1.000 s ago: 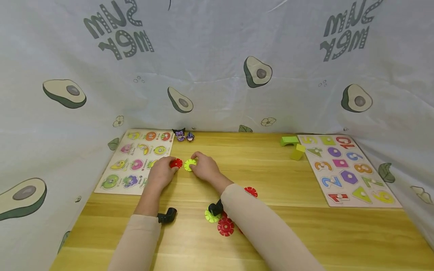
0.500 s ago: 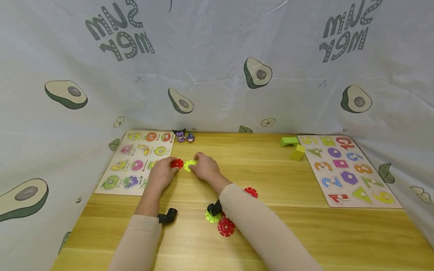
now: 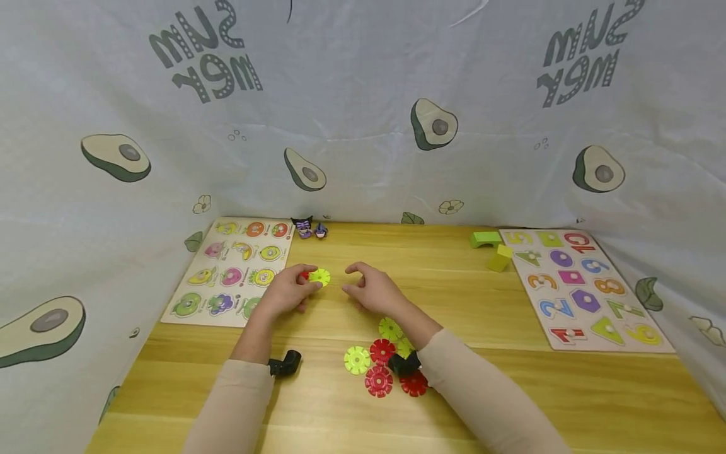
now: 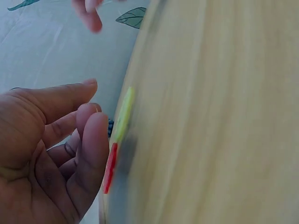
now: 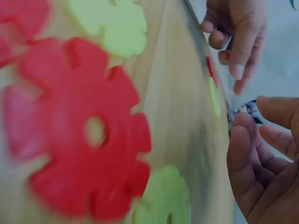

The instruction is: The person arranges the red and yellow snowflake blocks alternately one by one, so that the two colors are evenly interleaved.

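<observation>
Both hands have let go of their discs since a second ago: the right hand (image 3: 374,290) has swung away from the fruit board (image 3: 210,320), and the left hand (image 3: 287,291) has shifted in front of the red disc (image 4: 110,168). That red disc lies flat just right of the fruit board, mostly hidden by the left fingers in the head view, with the yellow disc (image 3: 321,277) right next to it on the side away from the board.

So the setup is a wood-grain table (image 3: 317,410) backed by a pale cloth (image 3: 363,183) with avocados and mirrored "summer" lettering. Two little purple figures (image 3: 304,227) stand by the fruit board's far right corner. Well right of the board you've got a green arch block (image 3: 485,238), a yellow block (image 3: 500,259) and a number board (image 3: 601,346). A cluster of red and yellow discs (image 3: 379,381) sits nearer the person and to the right of the fruit board, partly under the right arm.

Hand-wise, both hover above the table holding nothing, fingers loosely curved, thumb and index apart, tips pointing toward each other. Beige sleeves (image 3: 232,403) on both arms.
</observation>
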`<state>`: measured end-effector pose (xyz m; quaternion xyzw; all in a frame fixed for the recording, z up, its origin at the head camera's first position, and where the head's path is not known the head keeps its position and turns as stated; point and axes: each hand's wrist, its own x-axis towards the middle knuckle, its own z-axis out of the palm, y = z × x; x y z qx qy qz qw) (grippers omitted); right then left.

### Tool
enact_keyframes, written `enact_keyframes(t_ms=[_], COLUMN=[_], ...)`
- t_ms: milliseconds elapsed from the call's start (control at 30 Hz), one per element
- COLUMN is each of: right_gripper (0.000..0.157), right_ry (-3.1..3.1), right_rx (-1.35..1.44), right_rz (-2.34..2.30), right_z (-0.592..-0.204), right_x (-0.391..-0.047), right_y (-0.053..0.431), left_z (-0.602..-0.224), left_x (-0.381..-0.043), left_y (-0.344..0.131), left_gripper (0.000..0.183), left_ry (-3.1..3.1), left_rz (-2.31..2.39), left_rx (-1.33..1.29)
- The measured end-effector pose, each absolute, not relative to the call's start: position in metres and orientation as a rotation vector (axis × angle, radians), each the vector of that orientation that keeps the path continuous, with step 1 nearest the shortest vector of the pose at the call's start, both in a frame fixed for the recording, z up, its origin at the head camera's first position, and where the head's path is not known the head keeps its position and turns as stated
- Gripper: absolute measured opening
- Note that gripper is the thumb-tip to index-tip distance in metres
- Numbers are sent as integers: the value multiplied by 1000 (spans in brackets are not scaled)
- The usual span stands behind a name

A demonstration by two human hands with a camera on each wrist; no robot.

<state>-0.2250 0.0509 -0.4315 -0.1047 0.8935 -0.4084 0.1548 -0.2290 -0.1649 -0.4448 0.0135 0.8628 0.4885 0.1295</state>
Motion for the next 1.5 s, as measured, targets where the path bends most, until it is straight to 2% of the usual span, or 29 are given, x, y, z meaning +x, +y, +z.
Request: enact_keyframes(t_ms=[233, 500, 733, 1100, 1500], right_gripper=[36, 41, 46, 41, 18], right_ry=[2477, 2474, 2514, 2609, 2487], right_rx=[-466, -569, -637, -600, -594], right_rz=[-1217, -914, -814, -787, -1144], right_z=[-431, -435, -439, -438, -438], right_x=[-182, -151, -144, -138, -138], right_y=[93, 123, 123, 121, 115], left_z=[-452, -459, -463, -465, -467], left_x=[-231, -238, -239, -237, -231], left_y=[-158, -150, -151, -149, -145], left_gripper=[45, 53, 52, 50, 50], left_ry=[2438, 2456, 2498, 2483, 2465], left_rz=[1494, 1520, 1494, 1500, 1514], left_rx=[12, -4, -75, -111, -112])
